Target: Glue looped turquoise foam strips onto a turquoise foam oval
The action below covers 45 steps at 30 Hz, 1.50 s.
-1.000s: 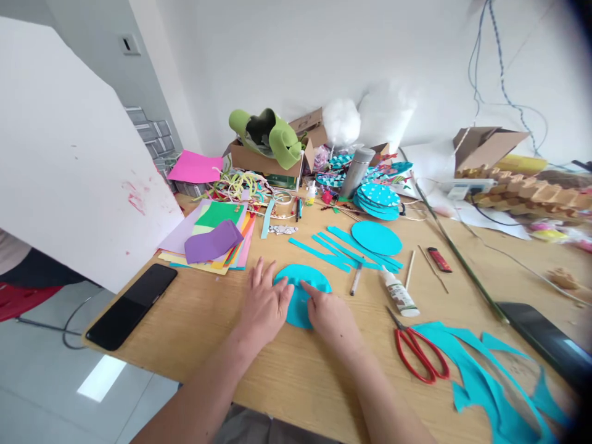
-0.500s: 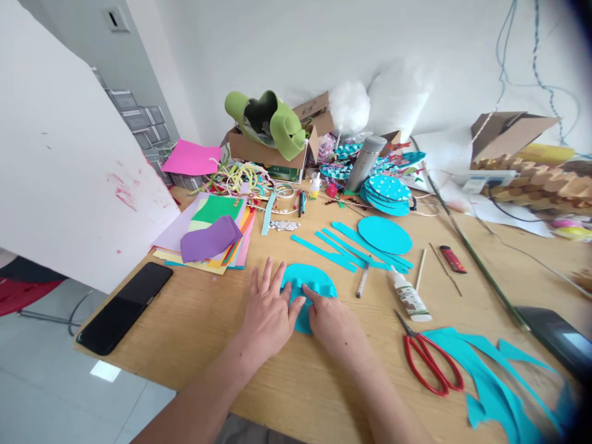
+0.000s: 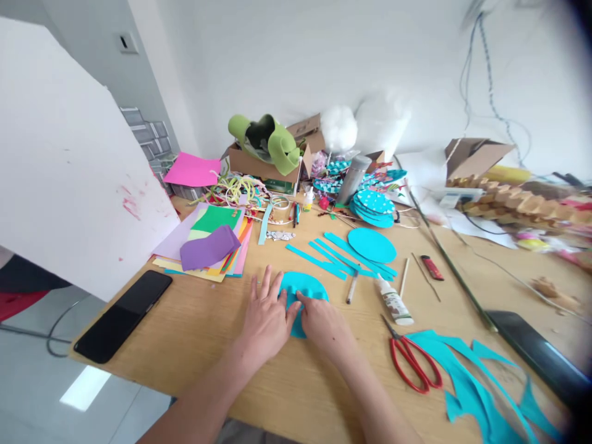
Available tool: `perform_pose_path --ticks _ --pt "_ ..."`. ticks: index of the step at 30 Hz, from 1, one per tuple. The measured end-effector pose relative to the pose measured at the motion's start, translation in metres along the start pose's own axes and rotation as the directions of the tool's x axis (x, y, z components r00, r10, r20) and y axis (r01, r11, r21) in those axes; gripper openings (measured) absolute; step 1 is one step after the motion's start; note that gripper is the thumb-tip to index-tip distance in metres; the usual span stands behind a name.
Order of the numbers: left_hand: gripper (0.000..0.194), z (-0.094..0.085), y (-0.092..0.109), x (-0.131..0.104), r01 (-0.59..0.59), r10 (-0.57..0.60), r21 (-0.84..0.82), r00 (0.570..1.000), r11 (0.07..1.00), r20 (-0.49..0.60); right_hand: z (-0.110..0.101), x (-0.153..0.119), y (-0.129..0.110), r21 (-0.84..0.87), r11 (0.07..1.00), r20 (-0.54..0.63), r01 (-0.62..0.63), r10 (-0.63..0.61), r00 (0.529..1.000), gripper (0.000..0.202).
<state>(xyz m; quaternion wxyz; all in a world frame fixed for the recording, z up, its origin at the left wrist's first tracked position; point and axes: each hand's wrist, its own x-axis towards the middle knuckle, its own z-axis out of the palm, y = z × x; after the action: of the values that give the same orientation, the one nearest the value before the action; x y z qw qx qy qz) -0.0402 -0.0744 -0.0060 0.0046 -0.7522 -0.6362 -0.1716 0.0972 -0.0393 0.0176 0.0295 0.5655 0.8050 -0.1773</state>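
Note:
A blue paper disc (image 3: 298, 330) lies on the table under both my hands, with a folded, bumpy blue strip (image 3: 308, 292) standing across its upper part. My left hand (image 3: 266, 311) rests flat with fingers spread, thumb and fingertips on the disc's left side. With its index finger stretched out, my right hand (image 3: 324, 324) presses the strip near the middle; its other fingers are curled under and partly hidden. To the right are a pen (image 3: 353, 287), a white glue bottle (image 3: 395, 302) and red-handled scissors (image 3: 411, 362). Another blue disc (image 3: 372, 245) lies beyond, touching cut blue strips (image 3: 319, 261).
A black phone (image 3: 123, 317) lies at the left edge, below stacked coloured paper (image 3: 210, 246). Blue offcuts (image 3: 467, 376) spread at the right front, near a long stick (image 3: 444, 253) and a red lighter (image 3: 431, 268). A grey flask (image 3: 354, 180) and a cardboard box (image 3: 263, 163) stand behind.
The camera view has shifted, so the table's things appear lower and mostly further left. Both hands stay on the disc, the right index finger still on the strip.

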Motion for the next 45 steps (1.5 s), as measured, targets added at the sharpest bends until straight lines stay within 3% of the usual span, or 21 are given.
perform_pose_path --ticks 6,13,17,20,24,32,38,45 --pt "0.055 -0.003 0.0 0.001 0.007 -0.007 0.032 1.0 0.999 0.005 -0.001 -0.001 -0.002 0.021 1.0 -0.024 -0.018 0.019 1.0 0.043" --pt "0.058 -0.007 -0.003 0.009 0.037 -0.038 -0.034 0.999 0.999 -0.028 -0.005 0.001 0.009 0.174 0.982 -0.101 0.068 -0.051 0.994 0.046" --pt "0.057 -0.012 -0.017 0.025 0.014 -0.037 -0.174 0.991 0.985 -0.13 -0.028 0.007 0.027 0.277 0.958 -0.223 0.066 -0.003 0.975 0.048" --pt "0.054 -0.009 -0.031 0.037 0.007 -0.094 -0.307 0.958 0.952 -0.271 -0.049 0.024 0.044 0.14 0.988 -0.281 -0.068 0.105 0.954 0.04" --pt "0.049 0.001 -0.044 0.042 0.02 -0.174 -0.412 0.924 0.911 -0.34 -0.062 0.061 0.059 0.034 0.992 -0.256 -0.124 0.129 0.958 0.032" --pt "0.041 -0.003 -0.051 0.038 0.002 -0.157 -0.357 0.9 0.934 -0.406 -0.048 0.121 0.06 -0.118 0.986 -0.158 -0.121 0.102 0.982 0.033" --pt "0.039 -0.001 -0.052 0.038 0.016 -0.152 -0.325 0.906 0.946 -0.396 -0.049 0.134 0.061 -0.106 0.986 -0.043 -0.125 0.121 0.992 0.022" --pt "0.036 0.0 -0.051 0.037 0.028 -0.155 -0.315 0.909 0.949 -0.386 -0.044 0.13 0.055 -0.102 0.985 -0.069 -0.141 0.134 0.989 0.017"
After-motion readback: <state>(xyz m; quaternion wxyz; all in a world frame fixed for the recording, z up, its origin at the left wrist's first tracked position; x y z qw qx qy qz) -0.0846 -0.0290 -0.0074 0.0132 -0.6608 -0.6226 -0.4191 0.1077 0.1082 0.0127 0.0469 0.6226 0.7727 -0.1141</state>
